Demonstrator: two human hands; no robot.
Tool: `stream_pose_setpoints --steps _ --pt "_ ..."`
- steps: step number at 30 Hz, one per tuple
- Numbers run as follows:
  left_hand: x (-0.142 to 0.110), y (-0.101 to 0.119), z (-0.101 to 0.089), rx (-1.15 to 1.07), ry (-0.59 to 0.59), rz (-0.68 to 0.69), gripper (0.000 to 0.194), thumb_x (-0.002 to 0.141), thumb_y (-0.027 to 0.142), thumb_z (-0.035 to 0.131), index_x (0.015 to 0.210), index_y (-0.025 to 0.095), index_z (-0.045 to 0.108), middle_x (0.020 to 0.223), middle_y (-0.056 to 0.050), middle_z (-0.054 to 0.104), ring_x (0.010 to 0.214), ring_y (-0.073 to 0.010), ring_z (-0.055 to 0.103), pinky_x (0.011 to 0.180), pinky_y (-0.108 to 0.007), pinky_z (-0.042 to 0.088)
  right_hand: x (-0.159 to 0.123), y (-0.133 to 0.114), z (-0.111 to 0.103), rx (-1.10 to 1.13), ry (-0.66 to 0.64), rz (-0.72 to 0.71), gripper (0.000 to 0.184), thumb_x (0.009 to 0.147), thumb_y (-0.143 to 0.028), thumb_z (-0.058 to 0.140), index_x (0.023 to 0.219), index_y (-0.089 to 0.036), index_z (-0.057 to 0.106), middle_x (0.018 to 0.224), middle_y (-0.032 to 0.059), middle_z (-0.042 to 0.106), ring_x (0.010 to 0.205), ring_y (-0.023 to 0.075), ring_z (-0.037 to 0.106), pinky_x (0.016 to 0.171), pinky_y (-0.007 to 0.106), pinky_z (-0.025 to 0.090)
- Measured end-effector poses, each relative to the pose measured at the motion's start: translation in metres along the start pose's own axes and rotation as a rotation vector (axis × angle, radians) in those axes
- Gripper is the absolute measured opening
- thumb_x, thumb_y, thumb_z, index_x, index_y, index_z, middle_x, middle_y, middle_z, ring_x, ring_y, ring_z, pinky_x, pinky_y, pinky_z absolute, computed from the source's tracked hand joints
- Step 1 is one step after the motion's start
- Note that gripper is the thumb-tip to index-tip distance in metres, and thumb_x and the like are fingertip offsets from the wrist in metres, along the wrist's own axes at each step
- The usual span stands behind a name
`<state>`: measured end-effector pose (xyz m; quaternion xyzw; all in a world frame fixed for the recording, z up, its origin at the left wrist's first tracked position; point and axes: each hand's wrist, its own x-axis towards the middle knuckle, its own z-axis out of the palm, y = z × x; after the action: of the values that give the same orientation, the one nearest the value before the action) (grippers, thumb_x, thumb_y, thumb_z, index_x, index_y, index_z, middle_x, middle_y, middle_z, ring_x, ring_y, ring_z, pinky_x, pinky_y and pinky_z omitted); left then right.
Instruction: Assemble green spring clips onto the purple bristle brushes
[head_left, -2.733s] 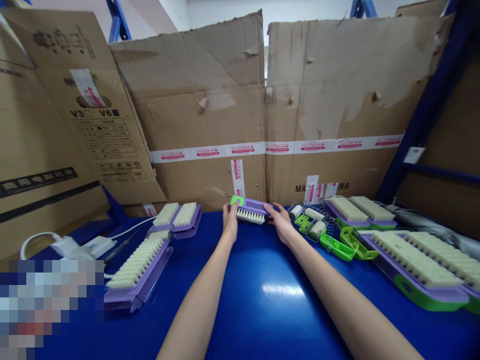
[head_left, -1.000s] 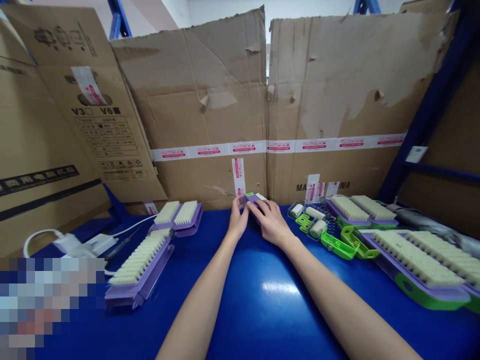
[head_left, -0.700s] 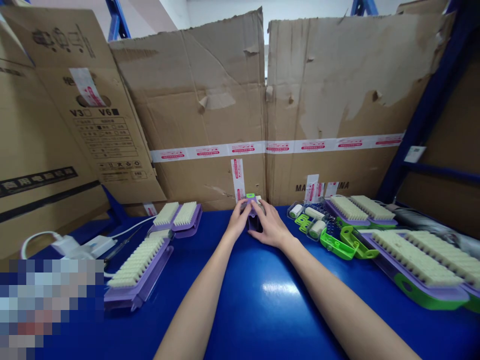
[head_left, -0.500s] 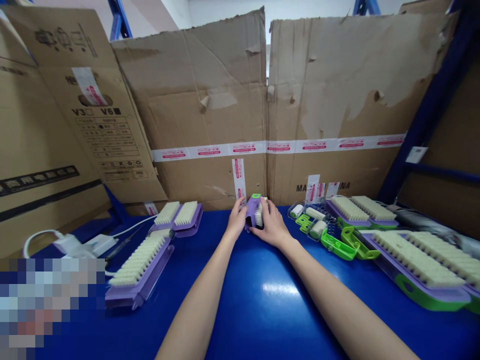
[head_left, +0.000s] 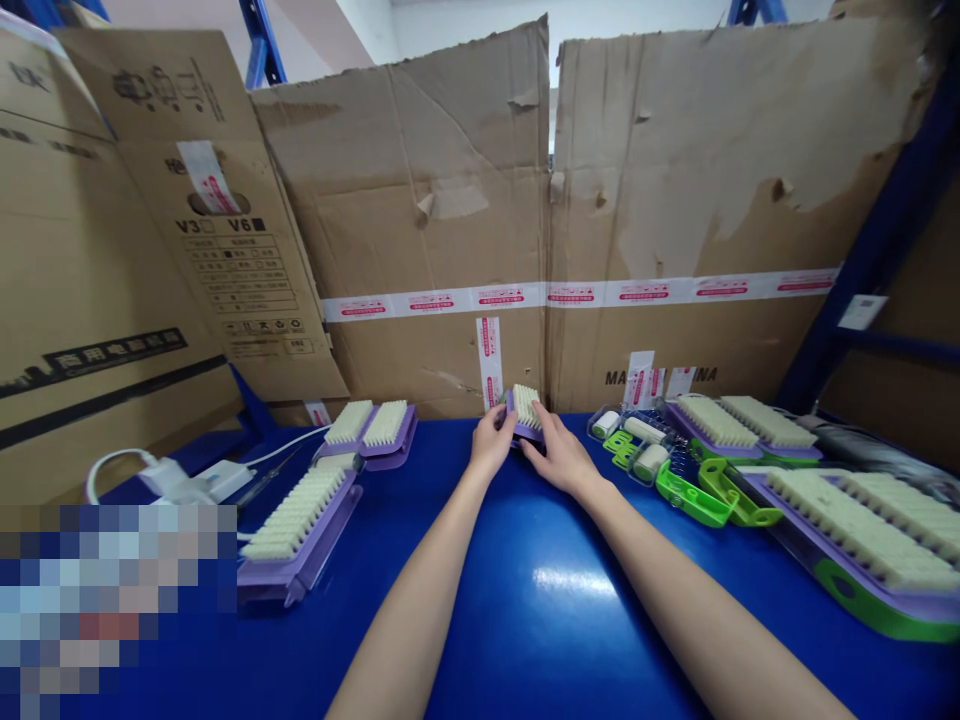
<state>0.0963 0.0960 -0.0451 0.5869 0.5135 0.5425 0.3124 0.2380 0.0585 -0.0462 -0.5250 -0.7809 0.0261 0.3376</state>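
Note:
Between my hands is a purple brush with cream bristles facing up, at the far side of the blue table near the cardboard. My left hand grips its left side with bent fingers. On the other side, my right hand holds its right edge, fingertips lying by the bristles. The brush's underside is hidden. Right of my right hand lie green clip-like pieces, a white roller-like piece in a clear casing, and metal springs.
Purple brushes with bristles up lie at left, beside a white plug and cable. Larger purple-and-green brushes and loose green handles sit at right. Cardboard sheets wall off the back of the blue table.
The brush has turned in my hands: its bristles faced right and now face up, and its green end is mostly out of sight. The view has shifted slightly left.

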Motion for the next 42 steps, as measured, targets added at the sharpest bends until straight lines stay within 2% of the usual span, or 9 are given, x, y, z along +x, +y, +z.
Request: stream_pose_setpoints --steps 6,11,14,19,23,27,30,38,42 --pt "-0.007 0.002 -0.003 0.156 -0.057 0.02 0.049 0.079 0.05 0.054 0.118 0.02 0.057 0.118 -0.01 0.063 0.115 -0.0275 0.053 0.1 -0.041 0.035 0.0 -0.001 -0.002 0.016 -0.021 -0.041 0.064 0.084 -0.03 0.045 0.141 -0.012 0.023 0.132 0.018 0.045 0.114 0.029 0.051 0.091 0.041 0.044" --pt "-0.01 0.002 -0.004 0.256 -0.105 0.078 0.054 0.079 0.047 0.056 0.126 0.021 0.051 0.119 -0.011 0.061 0.112 -0.0283 0.055 0.098 -0.041 0.038 0.0 0.001 0.0 0.05 -0.028 -0.065 0.068 0.081 -0.03 0.048 0.142 -0.012 0.022 0.133 0.0174 0.044 0.116 0.0274 0.05 0.094 0.039 0.043" --pt "-0.012 0.003 -0.007 0.359 -0.099 0.215 0.053 0.083 0.043 0.051 0.132 0.023 0.044 0.127 -0.011 0.055 0.117 -0.0275 0.05 0.099 -0.042 0.036 0.0 -0.001 -0.002 0.044 -0.021 -0.067 0.063 0.085 -0.032 0.043 0.141 -0.012 0.022 0.132 0.0173 0.045 0.114 0.0268 0.052 0.093 0.039 0.043" --pt "-0.017 0.009 -0.016 0.657 -0.192 0.487 0.042 0.086 0.035 0.045 0.127 0.024 0.05 0.131 -0.012 0.047 0.12 -0.0281 0.044 0.1 -0.044 0.033 -0.001 -0.006 -0.007 -0.049 0.005 -0.05 0.052 0.091 -0.031 0.03 0.14 -0.014 0.028 0.126 0.0157 0.051 0.107 0.026 0.054 0.089 0.039 0.043" --pt "-0.019 0.012 -0.018 0.787 -0.183 0.517 0.042 0.089 0.04 0.041 0.127 0.024 0.049 0.123 -0.011 0.051 0.115 -0.0257 0.047 0.098 -0.041 0.035 0.001 -0.008 -0.008 -0.161 0.149 0.004 0.05 0.089 -0.026 0.032 0.137 -0.013 0.033 0.123 0.0168 0.051 0.109 0.028 0.05 0.091 0.042 0.04" --pt "-0.019 0.011 -0.017 0.828 -0.177 0.495 0.046 0.089 0.045 0.038 0.129 0.024 0.046 0.122 -0.011 0.051 0.115 -0.0257 0.047 0.097 -0.04 0.035 0.003 -0.006 -0.003 -0.224 0.414 0.212 0.051 0.085 -0.027 0.036 0.134 -0.01 0.036 0.129 0.023 0.041 0.118 0.0365 0.039 0.094 0.057 0.032" --pt "-0.019 0.009 -0.017 0.837 -0.189 0.489 0.046 0.089 0.044 0.038 0.13 0.025 0.044 0.122 -0.011 0.051 0.115 -0.0255 0.047 0.096 -0.039 0.035 0.003 -0.001 0.002 -0.186 0.501 0.342 0.054 0.083 -0.029 0.04 0.135 -0.012 0.035 0.133 0.0257 0.034 0.122 0.0417 0.031 0.09 0.067 0.027" --pt "-0.02 0.012 -0.016 0.851 -0.163 0.506 0.043 0.089 0.043 0.039 0.126 0.023 0.047 0.117 -0.011 0.054 0.112 -0.0267 0.048 0.097 -0.042 0.031 -0.002 -0.011 0.006 -0.202 0.336 0.424 0.053 0.084 -0.035 0.038 0.132 -0.011 0.039 0.137 0.0301 0.026 0.117 0.0464 0.036 0.073 0.064 0.04" --pt "-0.02 0.013 -0.014 0.851 -0.11 0.477 0.037 0.089 0.038 0.038 0.119 0.02 0.05 0.113 -0.013 0.057 0.11 -0.0273 0.048 0.1 -0.046 0.026 0.001 -0.021 0.001 -0.137 0.299 0.339 0.048 0.087 -0.033 0.035 0.13 -0.013 0.042 0.133 0.0253 0.033 0.111 0.038 0.047 0.076 0.053 0.046"
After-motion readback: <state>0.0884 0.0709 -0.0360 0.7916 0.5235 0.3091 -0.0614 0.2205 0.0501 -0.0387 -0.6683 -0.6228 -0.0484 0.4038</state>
